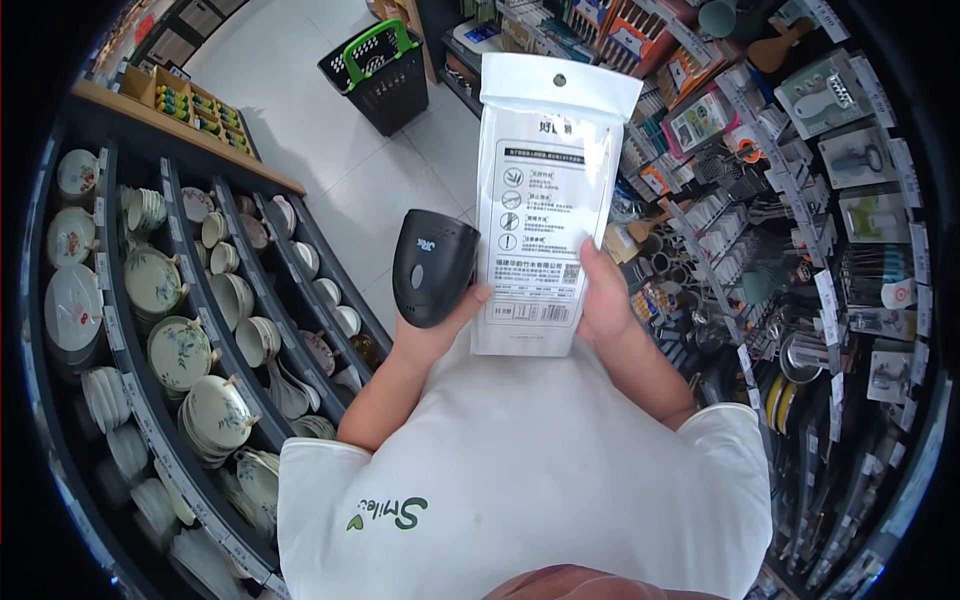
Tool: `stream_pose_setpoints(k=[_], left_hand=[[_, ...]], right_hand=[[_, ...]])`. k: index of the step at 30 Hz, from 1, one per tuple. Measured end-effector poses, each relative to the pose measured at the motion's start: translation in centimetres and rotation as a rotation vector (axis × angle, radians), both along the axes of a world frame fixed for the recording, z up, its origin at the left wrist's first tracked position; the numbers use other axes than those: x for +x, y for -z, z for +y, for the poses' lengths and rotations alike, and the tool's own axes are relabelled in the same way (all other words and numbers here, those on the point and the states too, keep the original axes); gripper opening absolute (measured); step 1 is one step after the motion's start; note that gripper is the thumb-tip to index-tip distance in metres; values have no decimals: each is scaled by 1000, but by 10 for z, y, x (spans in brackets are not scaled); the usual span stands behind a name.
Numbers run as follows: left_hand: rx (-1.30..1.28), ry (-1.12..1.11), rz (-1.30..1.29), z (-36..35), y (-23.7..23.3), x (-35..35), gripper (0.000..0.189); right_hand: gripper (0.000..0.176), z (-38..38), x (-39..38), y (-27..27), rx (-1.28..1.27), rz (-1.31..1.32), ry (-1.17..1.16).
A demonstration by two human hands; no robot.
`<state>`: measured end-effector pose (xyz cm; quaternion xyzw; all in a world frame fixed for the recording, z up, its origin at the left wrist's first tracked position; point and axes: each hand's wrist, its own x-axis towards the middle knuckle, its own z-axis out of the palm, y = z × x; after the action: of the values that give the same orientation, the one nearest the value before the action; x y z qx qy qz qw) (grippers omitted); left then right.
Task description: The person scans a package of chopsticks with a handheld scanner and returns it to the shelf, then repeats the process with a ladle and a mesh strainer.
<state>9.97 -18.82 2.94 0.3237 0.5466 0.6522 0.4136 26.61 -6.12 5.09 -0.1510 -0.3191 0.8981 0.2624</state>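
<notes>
A black handheld barcode scanner [433,268] is in my left hand [440,335], whose fingers are mostly hidden behind it. My left thumb reaches to the lower left edge of a flat white plastic packet [545,210]. My right hand [606,300] grips that packet by its lower right side, thumb in front and the other fingers behind. The packet stands upright before my chest, with a hang hole at its top. Printed text, round icons, a QR code and a barcode [554,313] face me. What is inside the packet does not show.
Shelves of bowls and plates [180,352] run along the left. On the right, racks carry packaged kitchen tools [825,95] and price labels. A black shopping basket [385,100] with a green handle stands on the tiled floor [300,60] ahead.
</notes>
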Motion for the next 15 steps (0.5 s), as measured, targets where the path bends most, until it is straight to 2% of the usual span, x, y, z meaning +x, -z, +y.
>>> stream_pose_setpoints(k=[2,4,6,7,11,15], left_hand=[[-6,7,113,2,-5,2,36],[-52,-17,18,4,-7,5,32],[36,-35,-91,5,-8,3,30],[71,-104,-183,7,-13,5,38],[70,-108,-240,6,-16,2,39],[63,-115,-239,2,-15,6,40]], right_hand=[[60,-1,-1,-5,-47,21,-10],[61,-2,-2,-10,-38,37,8],[60,-2,-2,-6,-68,41,1],[59,-2,-2,-3,-32,25,4],[55,-5,-2,-8,36,-70,39],[53,-6,-1,-10,13,-37,43]])
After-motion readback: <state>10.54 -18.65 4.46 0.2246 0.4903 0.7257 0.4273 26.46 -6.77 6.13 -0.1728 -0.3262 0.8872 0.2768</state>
